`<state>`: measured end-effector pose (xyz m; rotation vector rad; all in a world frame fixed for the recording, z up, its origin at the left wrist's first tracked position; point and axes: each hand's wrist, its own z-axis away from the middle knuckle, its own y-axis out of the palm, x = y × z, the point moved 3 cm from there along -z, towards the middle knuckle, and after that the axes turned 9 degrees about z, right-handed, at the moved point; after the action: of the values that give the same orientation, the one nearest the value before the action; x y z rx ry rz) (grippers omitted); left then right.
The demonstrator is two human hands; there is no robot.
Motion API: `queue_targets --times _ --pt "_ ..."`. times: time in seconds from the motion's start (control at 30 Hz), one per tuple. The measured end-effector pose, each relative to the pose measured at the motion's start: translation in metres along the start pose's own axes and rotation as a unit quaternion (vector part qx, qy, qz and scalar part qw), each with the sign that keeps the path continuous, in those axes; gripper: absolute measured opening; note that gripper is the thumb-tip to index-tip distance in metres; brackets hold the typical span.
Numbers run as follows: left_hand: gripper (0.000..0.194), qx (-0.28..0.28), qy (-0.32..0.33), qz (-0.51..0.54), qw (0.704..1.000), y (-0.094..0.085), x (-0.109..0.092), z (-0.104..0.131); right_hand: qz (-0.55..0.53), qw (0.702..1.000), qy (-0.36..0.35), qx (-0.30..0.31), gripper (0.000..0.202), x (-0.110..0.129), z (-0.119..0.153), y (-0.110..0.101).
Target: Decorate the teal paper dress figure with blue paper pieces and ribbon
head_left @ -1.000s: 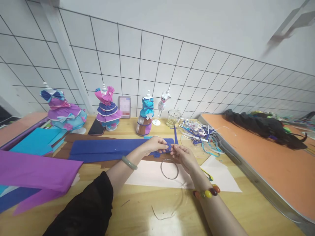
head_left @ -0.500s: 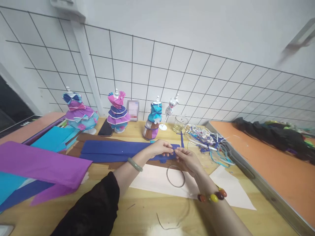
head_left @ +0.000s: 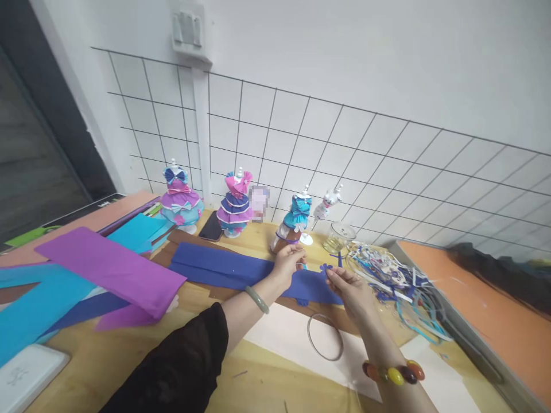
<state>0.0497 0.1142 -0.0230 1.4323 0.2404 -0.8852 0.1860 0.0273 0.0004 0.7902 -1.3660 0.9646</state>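
My right hand [head_left: 350,287] pinches a small dark blue flower-shaped piece [head_left: 326,268] between thumb and fingers. To its left, my left hand [head_left: 289,265] has its fingertips pressed together; whatever they hold is too small to name. Beneath both hands lies a long folded blue fabric strip [head_left: 224,268] on brown material. Just beyond my left hand stands a small dress form [head_left: 300,212] with a turquoise top and a brown and white skirt. A thin ring [head_left: 325,337] rests on pale fabric [head_left: 275,332] nearer to me.
Two dressed forms [head_left: 181,201] [head_left: 235,203] and a phone [head_left: 211,226] stand or lie at the back left. Purple fabric [head_left: 116,269] covers turquoise pieces. At the right are a bare form [head_left: 328,205], a glass jar [head_left: 339,237] and tangled scraps [head_left: 391,269]. A white device [head_left: 32,376] lies front left.
My hands have moved apart, and the blue flower piece now shows in my right fingertips. The view has turned left, bringing more of the white device into sight.
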Motion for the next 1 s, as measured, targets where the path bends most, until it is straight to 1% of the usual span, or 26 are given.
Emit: queue_targets --times 0.1,0.17,0.27,0.37,0.5,0.6,0.8,1.0 --pt "0.021 -0.021 0.001 0.047 0.999 -0.007 0.000 -0.004 0.000 0.999 -0.002 0.038 0.028 0.006 -0.007 0.015" --pt "0.020 -0.020 -0.009 0.078 0.997 -0.011 0.000 -0.007 -0.007 0.998 -0.010 0.060 0.027 0.007 -0.012 0.025" --pt "0.018 0.002 -0.021 0.118 0.993 -0.013 -0.002 -0.011 -0.019 0.997 -0.024 0.077 0.026 0.007 -0.021 0.038" --pt "0.015 0.031 -0.039 0.149 0.988 -0.011 -0.004 -0.013 -0.015 0.996 -0.034 0.085 0.025 0.005 -0.031 0.047" --pt "0.011 0.055 -0.071 0.195 0.977 -0.007 -0.005 -0.014 -0.008 0.995 -0.063 0.083 0.024 0.004 -0.044 0.056" --pt "0.009 0.047 -0.063 0.213 0.974 -0.008 -0.007 -0.016 -0.002 0.993 -0.084 0.079 0.025 0.005 -0.052 0.062" --pt "0.015 0.036 -0.067 0.224 0.972 -0.010 -0.009 -0.021 0.009 0.992 -0.107 0.072 0.027 0.006 -0.059 0.070" --pt "0.019 0.049 -0.087 0.243 0.965 -0.011 -0.010 -0.021 0.003 0.990 -0.131 0.053 0.028 0.010 -0.063 0.076"
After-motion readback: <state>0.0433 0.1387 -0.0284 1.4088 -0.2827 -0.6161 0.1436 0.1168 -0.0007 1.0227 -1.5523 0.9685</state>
